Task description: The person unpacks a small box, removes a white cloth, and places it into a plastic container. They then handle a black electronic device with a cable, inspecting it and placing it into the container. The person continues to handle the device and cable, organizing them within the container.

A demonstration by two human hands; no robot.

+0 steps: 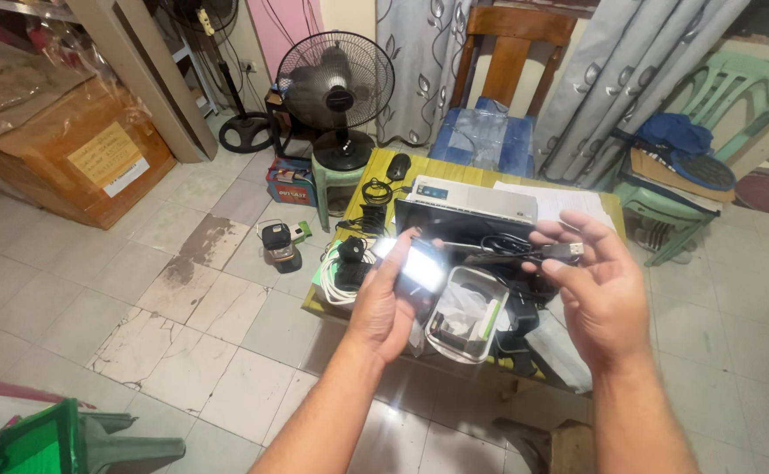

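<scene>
My left hand [384, 303] grips a small lamp [415, 263] whose face glows bright white. My right hand [600, 285] pinches the metal plug [571, 250] of a black cable [490, 248] between thumb and fingers; the cable runs left toward the lamp. Both hands hover over a low yellow table [446, 168] crowded with electronics. Under them lie a black laptop [455, 219], a white box [472, 195] and an open clear plastic container [465, 316]. Whether the cable's other end sits in the lamp is hidden by glare.
Coiled black and white cables [345, 272] and a black mouse [398, 165] lie on the table's left side. A black standing fan [335, 88], a wooden chair [503, 79] and a green plastic chair [709, 123] surround it. A small dark device [279, 246] sits on the tiled floor.
</scene>
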